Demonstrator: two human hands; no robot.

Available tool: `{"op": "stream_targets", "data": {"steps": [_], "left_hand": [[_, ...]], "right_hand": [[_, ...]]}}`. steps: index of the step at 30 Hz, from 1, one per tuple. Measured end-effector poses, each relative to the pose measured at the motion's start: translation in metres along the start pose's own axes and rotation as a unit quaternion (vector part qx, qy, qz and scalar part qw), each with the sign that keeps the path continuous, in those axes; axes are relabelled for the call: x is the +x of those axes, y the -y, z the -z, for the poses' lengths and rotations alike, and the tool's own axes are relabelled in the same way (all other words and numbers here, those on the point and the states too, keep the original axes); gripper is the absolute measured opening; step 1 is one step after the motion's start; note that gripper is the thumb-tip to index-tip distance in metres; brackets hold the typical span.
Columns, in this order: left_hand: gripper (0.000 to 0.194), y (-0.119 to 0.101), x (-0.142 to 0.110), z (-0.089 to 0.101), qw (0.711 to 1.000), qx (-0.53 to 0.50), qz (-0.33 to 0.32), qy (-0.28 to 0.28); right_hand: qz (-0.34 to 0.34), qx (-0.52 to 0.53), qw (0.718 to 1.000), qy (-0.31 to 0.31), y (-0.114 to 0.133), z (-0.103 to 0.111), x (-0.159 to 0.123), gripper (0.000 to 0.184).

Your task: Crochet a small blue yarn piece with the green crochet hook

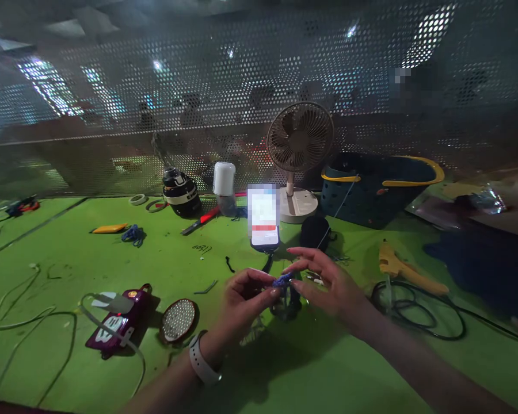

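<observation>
A small piece of blue yarn work [283, 280] is pinched between the thumb and fingers of my left hand [251, 294]. At its right end, the thumb and index finger of my right hand [326, 282] close on it, while the other fingers stretch out above. Just below the yarn piece is a dark object [286, 307], partly hidden and too dim to name. A black ball of yarn [315, 232] sits behind my right hand, and a thin strand runs up from it toward the basket. A lit phone [263, 217] stands upright beyond my hands.
Behind stand a fan [300, 138], a dark basket [362, 190], a white-topped bottle [224, 179] and a black jar [181, 195]. A glue gun [408, 270] with its cord lies right. At left are a purple power bank [123, 322], a round studded disc [179, 321] and a yellow cutter [109, 229].
</observation>
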State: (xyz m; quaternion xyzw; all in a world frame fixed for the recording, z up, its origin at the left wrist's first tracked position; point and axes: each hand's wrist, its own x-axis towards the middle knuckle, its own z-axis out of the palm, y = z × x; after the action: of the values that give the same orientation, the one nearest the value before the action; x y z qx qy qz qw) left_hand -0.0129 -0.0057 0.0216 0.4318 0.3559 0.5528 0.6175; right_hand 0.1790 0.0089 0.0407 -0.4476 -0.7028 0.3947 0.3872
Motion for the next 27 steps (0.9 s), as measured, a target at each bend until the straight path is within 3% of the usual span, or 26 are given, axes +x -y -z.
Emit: {"op": "stream_targets", "data": {"steps": [2,7,14,19,23,27], "left_hand": [[0.022,0.000,0.001,-0.001,1.000,-0.002,-0.004,-0.013],[0.018,0.003,0.000,-0.003,0.999,0.014,-0.037,-0.023],[0.011,0.014,-0.002,0.000,0.976,0.130,-0.168,-0.043],[0.013,0.018,-0.003,0.002,0.953,0.196,-0.222,-0.060],[0.015,0.017,-0.002,-0.001,0.950,0.199,-0.239,-0.026],[0.018,0.014,-0.004,-0.003,0.959,0.191,-0.207,-0.027]], "right_hand": [[-0.018,0.053,0.998,0.018,-0.001,-0.003,-0.001,0.045],[-0.031,0.099,0.995,-0.003,-0.002,-0.008,-0.003,0.042],[-0.042,0.130,0.990,-0.031,-0.001,-0.015,-0.005,0.038],[-0.019,0.094,0.994,-0.054,-0.004,-0.021,-0.009,0.038],[-0.014,0.082,0.996,-0.043,-0.005,-0.018,-0.008,0.036],[-0.015,0.075,0.997,-0.025,-0.004,-0.013,-0.006,0.043]]}}
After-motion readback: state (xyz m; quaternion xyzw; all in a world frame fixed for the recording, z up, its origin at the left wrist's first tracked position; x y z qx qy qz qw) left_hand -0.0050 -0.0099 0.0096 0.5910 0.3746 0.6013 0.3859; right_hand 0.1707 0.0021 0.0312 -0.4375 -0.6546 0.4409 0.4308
